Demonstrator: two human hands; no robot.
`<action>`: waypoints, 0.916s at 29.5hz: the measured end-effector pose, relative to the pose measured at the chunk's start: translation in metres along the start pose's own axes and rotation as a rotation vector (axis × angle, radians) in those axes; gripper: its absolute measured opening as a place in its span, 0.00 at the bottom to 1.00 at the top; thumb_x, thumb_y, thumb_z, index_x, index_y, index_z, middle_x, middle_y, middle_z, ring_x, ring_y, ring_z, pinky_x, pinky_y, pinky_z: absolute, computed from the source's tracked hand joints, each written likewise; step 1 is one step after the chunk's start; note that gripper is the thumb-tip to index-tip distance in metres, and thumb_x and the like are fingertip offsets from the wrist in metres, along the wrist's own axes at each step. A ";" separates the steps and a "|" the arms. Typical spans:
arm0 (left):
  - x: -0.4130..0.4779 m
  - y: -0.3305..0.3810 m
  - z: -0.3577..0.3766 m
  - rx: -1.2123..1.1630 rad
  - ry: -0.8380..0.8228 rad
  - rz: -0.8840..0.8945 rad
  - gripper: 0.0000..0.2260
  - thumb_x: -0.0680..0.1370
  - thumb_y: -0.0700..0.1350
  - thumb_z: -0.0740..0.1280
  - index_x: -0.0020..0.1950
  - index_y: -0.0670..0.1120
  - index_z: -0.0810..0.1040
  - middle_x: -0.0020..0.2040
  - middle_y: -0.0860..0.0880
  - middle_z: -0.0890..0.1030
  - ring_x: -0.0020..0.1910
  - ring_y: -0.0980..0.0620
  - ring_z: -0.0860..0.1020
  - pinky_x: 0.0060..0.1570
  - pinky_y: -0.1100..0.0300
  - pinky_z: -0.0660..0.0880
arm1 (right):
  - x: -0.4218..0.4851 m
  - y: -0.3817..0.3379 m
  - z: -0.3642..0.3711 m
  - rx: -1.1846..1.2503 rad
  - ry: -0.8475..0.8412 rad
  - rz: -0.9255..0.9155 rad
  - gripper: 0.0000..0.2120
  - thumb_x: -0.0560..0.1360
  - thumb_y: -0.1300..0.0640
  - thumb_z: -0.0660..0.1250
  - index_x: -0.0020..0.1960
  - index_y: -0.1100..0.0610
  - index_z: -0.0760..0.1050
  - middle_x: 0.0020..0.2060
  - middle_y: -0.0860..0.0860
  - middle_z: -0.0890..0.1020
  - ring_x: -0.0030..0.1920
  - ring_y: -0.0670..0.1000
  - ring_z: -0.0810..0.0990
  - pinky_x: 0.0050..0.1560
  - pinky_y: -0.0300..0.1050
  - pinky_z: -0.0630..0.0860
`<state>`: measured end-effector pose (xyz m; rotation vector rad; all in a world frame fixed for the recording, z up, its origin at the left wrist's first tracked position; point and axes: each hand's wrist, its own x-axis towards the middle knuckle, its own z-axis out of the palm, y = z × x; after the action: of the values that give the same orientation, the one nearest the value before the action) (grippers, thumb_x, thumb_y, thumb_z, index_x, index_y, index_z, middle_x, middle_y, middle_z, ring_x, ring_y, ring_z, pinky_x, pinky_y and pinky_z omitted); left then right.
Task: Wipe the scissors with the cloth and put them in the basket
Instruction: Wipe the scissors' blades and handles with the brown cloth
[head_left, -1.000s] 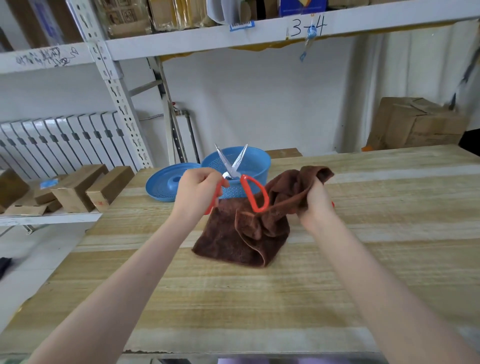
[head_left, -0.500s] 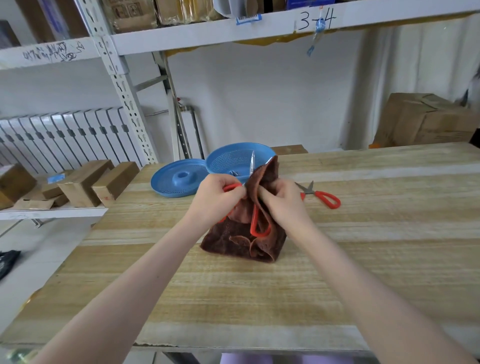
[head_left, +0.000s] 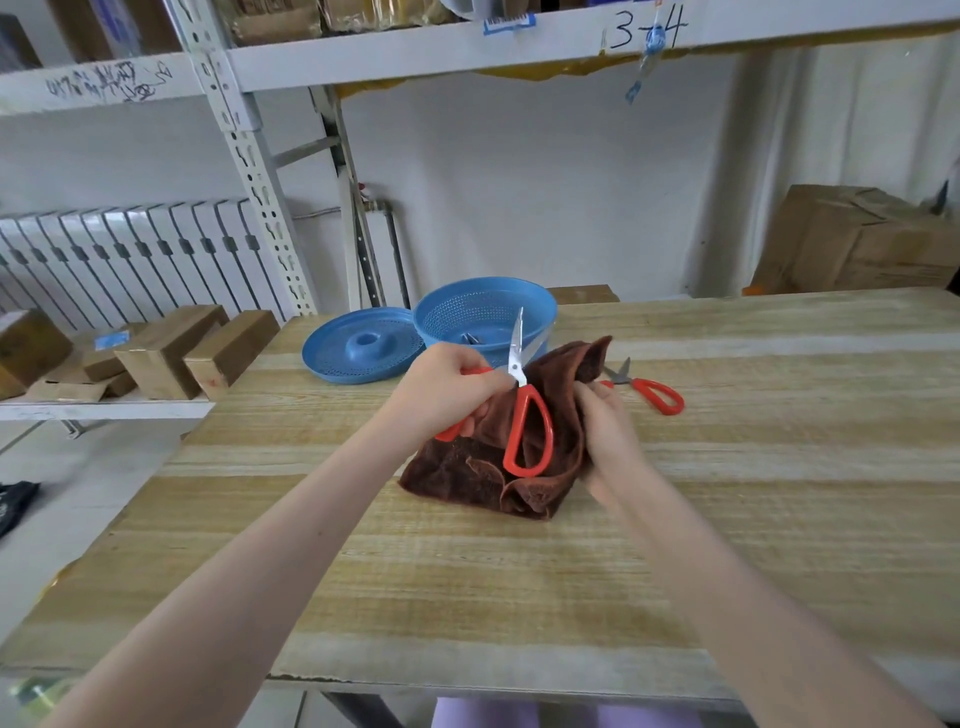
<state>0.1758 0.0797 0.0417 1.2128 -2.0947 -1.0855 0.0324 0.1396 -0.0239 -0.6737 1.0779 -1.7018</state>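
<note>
My left hand (head_left: 447, 392) grips one red handle of a pair of scissors (head_left: 524, 415), blades pointing up and spread. A brown cloth (head_left: 483, 467) hangs behind and beneath them, its lower part resting on the wooden table (head_left: 571, 571). My right hand (head_left: 605, 431) holds the cloth's right side, bunched against the blades. A second pair of red-handled scissors (head_left: 649, 392) lies flat on the table to the right. The blue basket (head_left: 485, 312) stands just behind my hands, with something metallic inside.
A blue perforated lid (head_left: 361, 345) lies left of the basket. Wooden blocks (head_left: 171, 353) sit on a low shelf at the left. A cardboard box (head_left: 857, 239) stands at the back right. Metal shelving (head_left: 249, 156) runs overhead.
My right hand brought the cloth in against the scissor blades and then slid down. The second pair of scissors came into view.
</note>
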 end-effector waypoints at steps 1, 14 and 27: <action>0.000 -0.001 0.000 0.009 -0.025 0.012 0.13 0.72 0.47 0.73 0.33 0.45 0.72 0.23 0.50 0.72 0.19 0.53 0.69 0.20 0.66 0.63 | 0.000 -0.001 -0.001 -0.013 0.006 0.012 0.18 0.80 0.64 0.59 0.35 0.58 0.82 0.31 0.54 0.83 0.32 0.50 0.82 0.34 0.41 0.80; 0.004 -0.009 0.012 0.156 -0.058 0.106 0.25 0.62 0.56 0.79 0.29 0.49 0.62 0.17 0.57 0.69 0.17 0.60 0.68 0.20 0.67 0.64 | -0.005 -0.010 0.000 -0.136 0.025 0.036 0.10 0.76 0.60 0.69 0.36 0.60 0.79 0.28 0.54 0.82 0.29 0.52 0.82 0.30 0.45 0.80; 0.007 -0.006 0.018 0.296 -0.115 0.107 0.19 0.77 0.52 0.67 0.34 0.39 0.74 0.19 0.48 0.74 0.16 0.50 0.68 0.17 0.66 0.65 | -0.008 -0.007 -0.003 -0.236 -0.071 0.001 0.14 0.77 0.56 0.68 0.35 0.49 0.85 0.34 0.52 0.86 0.35 0.50 0.85 0.32 0.40 0.79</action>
<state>0.1621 0.0788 0.0260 1.1757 -2.4450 -0.8357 0.0302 0.1486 -0.0185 -0.8756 1.2397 -1.5512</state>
